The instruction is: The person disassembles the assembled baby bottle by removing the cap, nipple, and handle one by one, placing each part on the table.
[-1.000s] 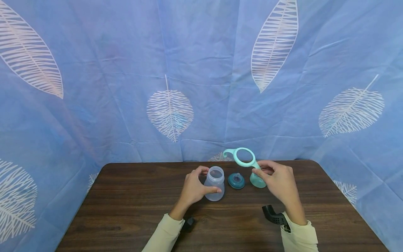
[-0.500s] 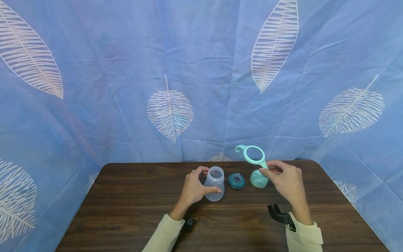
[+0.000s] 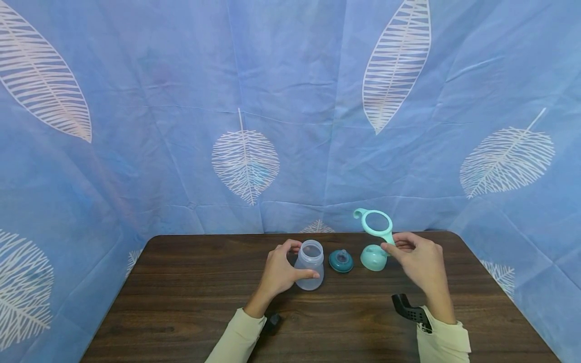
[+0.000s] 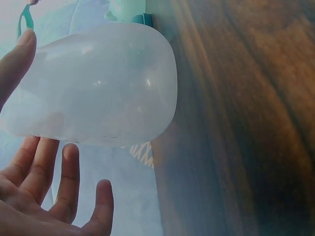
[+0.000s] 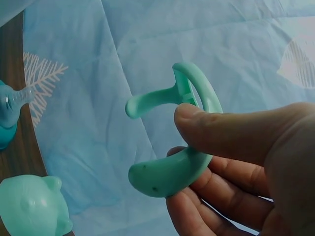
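Observation:
My left hand (image 3: 282, 268) grips a translucent baby bottle (image 3: 310, 269), which stands upright on the table with its threaded mouth uncovered. In the left wrist view, thumb and fingers lie on opposite sides of the bottle (image 4: 108, 83). My right hand (image 3: 419, 259) pinches a mint-green bottle handle (image 3: 378, 233) by one grip, holding it above the table; its ring and other curved grip point up and left. To the bottle's right sits a dark teal collar with a clear nipple (image 3: 341, 260). Beside that, below the handle, rests a mint dome cap (image 3: 373, 258) with small ear-like bumps.
The dark wooden table (image 3: 190, 297) ends at a blue cloth backdrop (image 3: 290, 166) with white leaf prints, close behind the bottle parts. A black wrist mount (image 3: 408, 308) sticks out from the right sleeve, low over the tabletop.
My right hand has moved right with the handle, from in front of the dome cap to its upper right, uncovering the cap. The left hand and the bottle have stayed put.

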Demonstrator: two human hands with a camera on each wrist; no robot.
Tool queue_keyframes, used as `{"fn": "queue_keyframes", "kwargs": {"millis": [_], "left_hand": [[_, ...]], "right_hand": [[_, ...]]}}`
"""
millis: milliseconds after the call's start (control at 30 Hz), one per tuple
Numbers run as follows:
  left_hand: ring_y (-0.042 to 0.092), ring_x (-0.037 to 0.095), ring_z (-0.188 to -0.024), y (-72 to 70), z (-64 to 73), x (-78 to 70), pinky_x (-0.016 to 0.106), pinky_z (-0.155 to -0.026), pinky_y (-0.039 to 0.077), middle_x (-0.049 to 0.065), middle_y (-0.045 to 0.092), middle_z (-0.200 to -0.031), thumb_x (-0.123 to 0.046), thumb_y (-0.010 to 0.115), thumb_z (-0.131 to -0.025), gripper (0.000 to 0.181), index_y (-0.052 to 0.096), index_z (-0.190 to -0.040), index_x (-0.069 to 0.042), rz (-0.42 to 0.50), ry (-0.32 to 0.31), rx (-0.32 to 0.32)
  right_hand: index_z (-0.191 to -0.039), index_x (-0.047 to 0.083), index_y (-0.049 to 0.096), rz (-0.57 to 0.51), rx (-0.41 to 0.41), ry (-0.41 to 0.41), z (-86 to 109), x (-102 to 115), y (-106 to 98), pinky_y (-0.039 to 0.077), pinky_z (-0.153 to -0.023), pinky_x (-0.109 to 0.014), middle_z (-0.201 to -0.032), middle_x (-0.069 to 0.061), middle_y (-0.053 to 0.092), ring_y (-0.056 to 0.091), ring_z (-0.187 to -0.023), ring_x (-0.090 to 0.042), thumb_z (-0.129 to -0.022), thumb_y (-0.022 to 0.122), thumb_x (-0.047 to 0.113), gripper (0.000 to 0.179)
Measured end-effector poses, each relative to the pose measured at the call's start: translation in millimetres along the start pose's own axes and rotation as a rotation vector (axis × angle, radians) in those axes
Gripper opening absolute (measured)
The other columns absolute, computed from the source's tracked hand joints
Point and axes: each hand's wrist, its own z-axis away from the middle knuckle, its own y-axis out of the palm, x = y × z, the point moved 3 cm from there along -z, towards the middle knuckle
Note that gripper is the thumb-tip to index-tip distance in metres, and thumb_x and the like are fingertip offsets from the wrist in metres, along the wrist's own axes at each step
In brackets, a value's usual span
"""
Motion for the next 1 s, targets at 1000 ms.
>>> {"fn": "queue_keyframes", "kwargs": {"millis": [1000], "left_hand": [[0.066, 0.031, -0.118, -0.6, 0.0, -1.7, 0.057, -0.099, 0.055, 0.006, 0.072, -0.122, -0.034, 0.107, -0.072, 0.071, 0.073, -0.129, -0.011, 0.009, -0.02, 0.0]], "right_hand": [[-0.111, -0.004, 0.076, 0.03, 0.017, 0.061, -3.3, -36.9, -0.3, 0.036, -0.106, -0.071, -0.103, -0.022, 0.078, 0.074, -0.101, -0.047, -0.096, 0.089, 0.031, 0.04]]}}
